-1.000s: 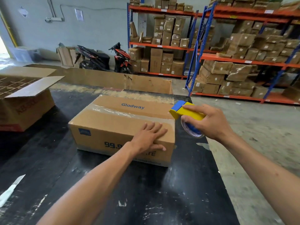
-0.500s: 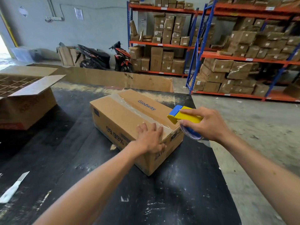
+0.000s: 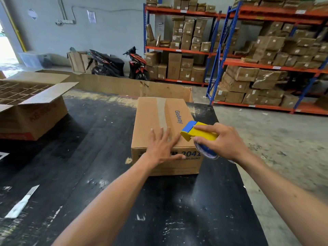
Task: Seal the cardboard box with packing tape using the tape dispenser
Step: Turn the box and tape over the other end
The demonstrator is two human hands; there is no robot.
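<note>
A brown cardboard box [image 3: 152, 118] marked "Glodway" sits on the black table [image 3: 88, 139], its short end facing me. A strip of clear tape runs lengthwise down the middle of its top. My left hand [image 3: 162, 148] lies flat with spread fingers on the near edge of the top, over the tape. My right hand [image 3: 221, 141] grips a yellow and blue tape dispenser [image 3: 197, 133] with a tape roll under it. The dispenser hovers at the box's near right corner.
An open box with cardboard dividers [image 3: 26, 107] stands at the table's left. A flat cardboard sheet [image 3: 124, 86] lines the far edge. A white strip [image 3: 23, 201] lies at the near left. Shelving racks [image 3: 266, 59] and two scooters [image 3: 117, 64] stand beyond. The table's right edge drops to concrete floor.
The box has turned about a quarter turn under my left hand, so its short end now faces me. My right hand with the dispenser stayed near the box's right corner.
</note>
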